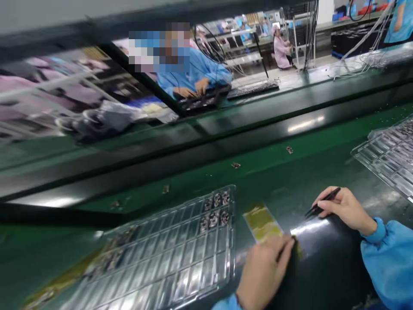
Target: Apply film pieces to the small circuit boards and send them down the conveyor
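Yellow sheet (258,217) on the dark surface (329,280). Right hand (345,209) at 3 o'clock of it, fingers closed on black tweezers (332,194), tips toward 8. Left hand (264,267) at 6, over the sheet's near end; blur, can't tell if its fingers grip anything. Probably best: light pinch, tips low, sheet steadied flat. Clear tray (233,232) at 8: six small metal parts (213,219) at its 2 o'clock corner, blurred ones toward 10. Second tray (368,164) at 2, contents blurred.

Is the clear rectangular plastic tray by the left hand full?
Partly: the tray holds small silvery parts at its far right; nearer slots look bare.
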Available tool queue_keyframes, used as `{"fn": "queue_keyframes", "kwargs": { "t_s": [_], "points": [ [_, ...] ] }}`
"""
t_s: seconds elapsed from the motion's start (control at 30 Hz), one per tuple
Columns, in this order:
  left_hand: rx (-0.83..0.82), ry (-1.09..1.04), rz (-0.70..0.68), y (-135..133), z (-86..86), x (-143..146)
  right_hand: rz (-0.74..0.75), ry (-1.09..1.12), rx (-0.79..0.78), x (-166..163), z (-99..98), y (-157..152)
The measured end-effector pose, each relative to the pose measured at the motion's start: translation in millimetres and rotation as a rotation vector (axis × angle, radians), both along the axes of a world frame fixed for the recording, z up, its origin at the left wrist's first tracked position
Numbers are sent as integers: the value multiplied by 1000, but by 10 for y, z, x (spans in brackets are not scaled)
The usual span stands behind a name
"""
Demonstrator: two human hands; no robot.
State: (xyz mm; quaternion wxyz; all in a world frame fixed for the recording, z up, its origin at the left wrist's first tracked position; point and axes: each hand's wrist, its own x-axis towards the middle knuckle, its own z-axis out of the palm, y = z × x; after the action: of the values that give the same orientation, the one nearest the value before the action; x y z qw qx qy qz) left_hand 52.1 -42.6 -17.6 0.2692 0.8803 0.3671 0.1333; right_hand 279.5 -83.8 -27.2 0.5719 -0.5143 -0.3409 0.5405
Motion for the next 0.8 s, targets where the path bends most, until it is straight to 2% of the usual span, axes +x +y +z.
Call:
{"fn": "queue_keyframes", "kwargs": {
  "t_s": [0.07,0.17,0.23,0.37,0.57,0.8],
  "points": [
    [87,62,-138,-362,-111,-31,166,-47,-74,7,10,-25],
    [178,128,-156,-638,-253,-69,301,-111,-132,-59,6,13],
    [226,171,-83,-641,-302,-76,324,-138,-131,-134,-9,101],
    [269,265,34,-478,-314,-24,367,-164,-123,-260,-71,325],
    [291,335,75,-429,-312,54,411,-217,-120,-292,-179,437],
    [288,334,72,-427,-311,47,438,-248,-138,-301,-193,449]
  ]
}}
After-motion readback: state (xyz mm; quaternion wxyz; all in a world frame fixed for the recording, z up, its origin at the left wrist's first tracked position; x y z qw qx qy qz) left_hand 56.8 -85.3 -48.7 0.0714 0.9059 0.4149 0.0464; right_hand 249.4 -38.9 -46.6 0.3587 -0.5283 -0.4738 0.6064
